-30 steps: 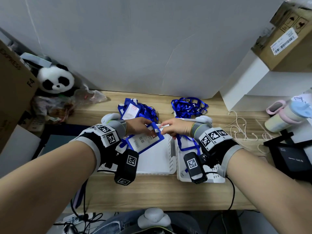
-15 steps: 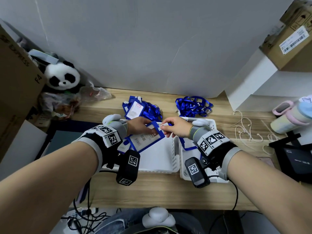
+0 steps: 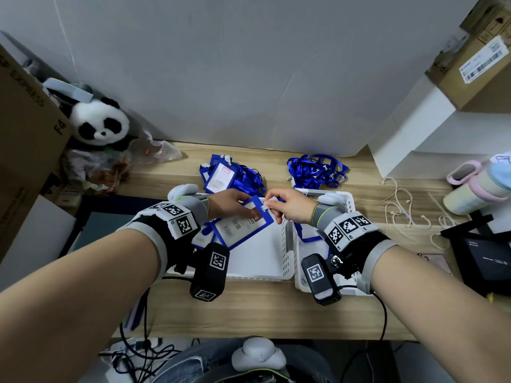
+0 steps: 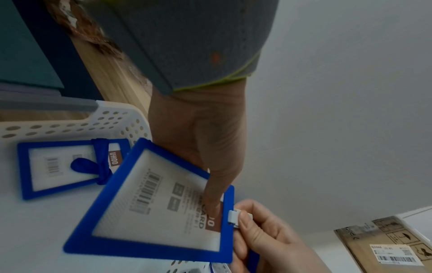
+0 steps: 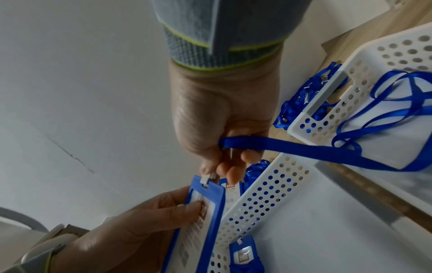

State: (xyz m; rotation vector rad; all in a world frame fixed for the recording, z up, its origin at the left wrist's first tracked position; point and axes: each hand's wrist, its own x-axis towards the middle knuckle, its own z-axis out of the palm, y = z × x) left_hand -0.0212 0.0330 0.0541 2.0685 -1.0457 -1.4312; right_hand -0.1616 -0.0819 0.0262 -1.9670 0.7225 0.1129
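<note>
Loosely, blue lanyard (image 5: 304, 149) lies in right basket (image 3: 312, 192).

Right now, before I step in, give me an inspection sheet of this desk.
Surface: wooden desk; left basket and right basket, white, perforated, side by side.
Job's things: blue badge holder held above the left basket, white clip at its slot; blue lanyard trails into the right basket; second badge holder lies in the left basket.
Clutter: panda plush, tumbler, beige cord, cardboard box, lanyard pile.
Grippers: left hand grips the badge holder; right hand pinches the clip.
Cables: black cable hangs from the right wrist over the desk's front edge.
Surroundings: white wall board behind.
</note>
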